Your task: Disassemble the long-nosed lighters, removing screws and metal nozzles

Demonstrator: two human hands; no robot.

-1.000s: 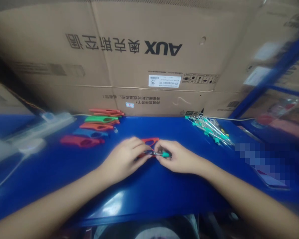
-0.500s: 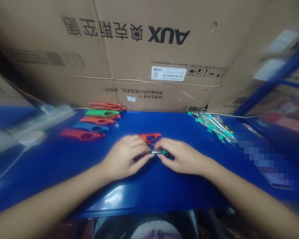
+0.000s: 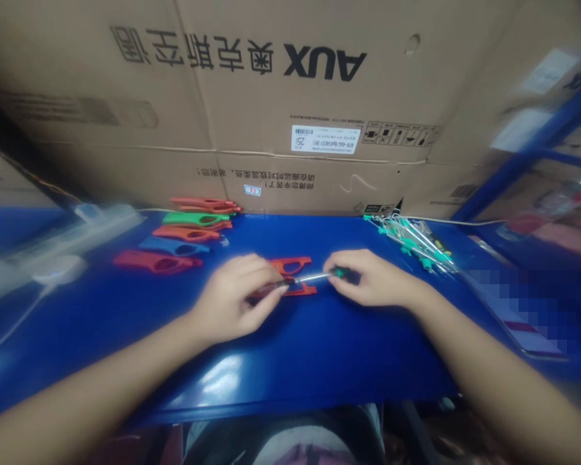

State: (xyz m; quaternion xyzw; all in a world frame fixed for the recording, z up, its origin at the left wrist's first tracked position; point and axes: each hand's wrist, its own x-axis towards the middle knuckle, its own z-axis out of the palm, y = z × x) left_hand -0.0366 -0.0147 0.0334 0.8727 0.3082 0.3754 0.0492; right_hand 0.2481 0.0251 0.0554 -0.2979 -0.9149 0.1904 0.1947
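My left hand (image 3: 244, 294) is closed, thumb against fingers, around a dark narrow piece (image 3: 271, 287) mostly hidden in the grip. My right hand (image 3: 363, 278) pinches the green and black end (image 3: 341, 274) of a slim metal rod (image 3: 314, 277). The rod spans the gap between the hands and reaches the dark piece; whether the two are joined I cannot tell. Just behind and below the rod lie two red plastic casing halves, the far half (image 3: 295, 264) with an oval opening and the near half (image 3: 304, 290) partly covered by my left hand.
Red, blue, orange and green casings (image 3: 174, 246) are laid in a row on the blue table (image 3: 329, 361) at the left. Several green-ended metal rods (image 3: 414, 239) form a pile at the right. A cardboard sheet (image 3: 252, 129) stands behind; a power strip (image 3: 106, 229) lies far left.
My right hand has moved right and slightly up, away from my left hand, exposing more of the metal rod. More of the near red casing half now shows.
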